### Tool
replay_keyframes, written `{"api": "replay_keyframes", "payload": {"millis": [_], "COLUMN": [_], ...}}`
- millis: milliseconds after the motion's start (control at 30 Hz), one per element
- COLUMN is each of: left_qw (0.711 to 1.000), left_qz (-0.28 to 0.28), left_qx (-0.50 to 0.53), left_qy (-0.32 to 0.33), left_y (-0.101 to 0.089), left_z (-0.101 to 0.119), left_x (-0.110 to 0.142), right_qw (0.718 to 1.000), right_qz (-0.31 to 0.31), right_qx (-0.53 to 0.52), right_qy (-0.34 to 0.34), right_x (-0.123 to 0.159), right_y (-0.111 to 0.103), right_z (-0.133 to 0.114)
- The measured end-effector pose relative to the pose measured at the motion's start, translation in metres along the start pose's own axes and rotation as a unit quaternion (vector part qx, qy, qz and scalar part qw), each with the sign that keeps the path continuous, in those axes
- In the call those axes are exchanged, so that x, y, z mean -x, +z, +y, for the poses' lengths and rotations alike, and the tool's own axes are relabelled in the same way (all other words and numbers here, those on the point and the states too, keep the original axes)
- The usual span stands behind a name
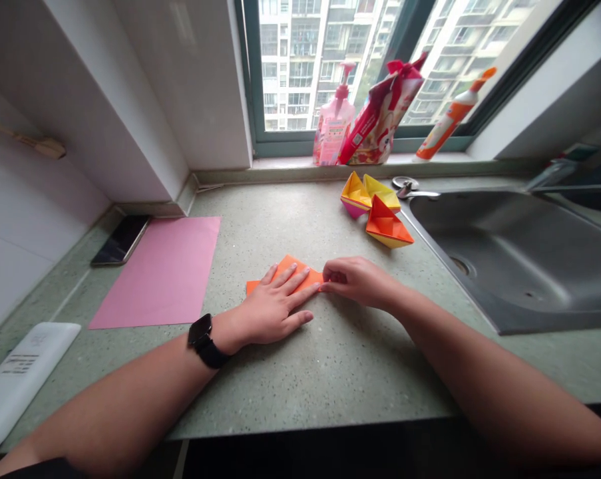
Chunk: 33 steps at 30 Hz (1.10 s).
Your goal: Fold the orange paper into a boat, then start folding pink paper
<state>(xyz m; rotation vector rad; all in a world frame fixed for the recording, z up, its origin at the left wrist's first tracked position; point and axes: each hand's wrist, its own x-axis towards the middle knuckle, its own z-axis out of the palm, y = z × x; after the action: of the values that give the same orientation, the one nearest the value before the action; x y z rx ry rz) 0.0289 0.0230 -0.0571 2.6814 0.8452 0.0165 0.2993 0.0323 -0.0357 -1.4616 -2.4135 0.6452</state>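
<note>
Left of the sink [510, 256], your left hand [275, 309] lies flat on orange paper [314, 275]; your right hand [357, 281] pinches its sink-side corner.

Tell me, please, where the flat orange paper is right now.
In the middle of the head view, the flat orange paper lies on the counter under the left hand, its right end at the right hand; the pink sheet is to its left.
</note>
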Motion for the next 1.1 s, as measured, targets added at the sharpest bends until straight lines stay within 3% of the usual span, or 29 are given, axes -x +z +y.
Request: {"api": "replay_keyframes", "payload": {"millis": [333, 533, 667, 867, 1100], "left_qw": [1.000, 0.998, 0.998, 0.992, 0.991], "left_qz": [-0.003, 0.010, 0.017, 0.099, 0.100], "left_qx": [0.003, 0.029, 0.036, 0.038, -0.039], "left_qy": [-0.001, -0.046, -0.053, -0.068, -0.079], "left_y": [0.002, 0.001, 0.001, 0.001, -0.010], "left_z": [-0.001, -0.005, -0.006, -0.002, 0.009], "left_x": [0.001, 0.003, 0.004, 0.005, 0.006], "right_qw": [0.998, 0.998, 0.999, 0.997, 0.993], "right_qz": [-0.013, -0.005, -0.003, 0.071, 0.102], "right_qx": [0.018, 0.023, 0.016, 0.043, 0.042], "right_qy": [0.053, 0.053, 0.038, 0.006, -0.040], "right_x": [-0.002, 0.000, -0.002, -0.001, 0.004], "right_y": [0.008, 0.008, 0.007, 0.003, 0.003], "right_z": [0.004, 0.007, 0.010, 0.008, 0.000]}}
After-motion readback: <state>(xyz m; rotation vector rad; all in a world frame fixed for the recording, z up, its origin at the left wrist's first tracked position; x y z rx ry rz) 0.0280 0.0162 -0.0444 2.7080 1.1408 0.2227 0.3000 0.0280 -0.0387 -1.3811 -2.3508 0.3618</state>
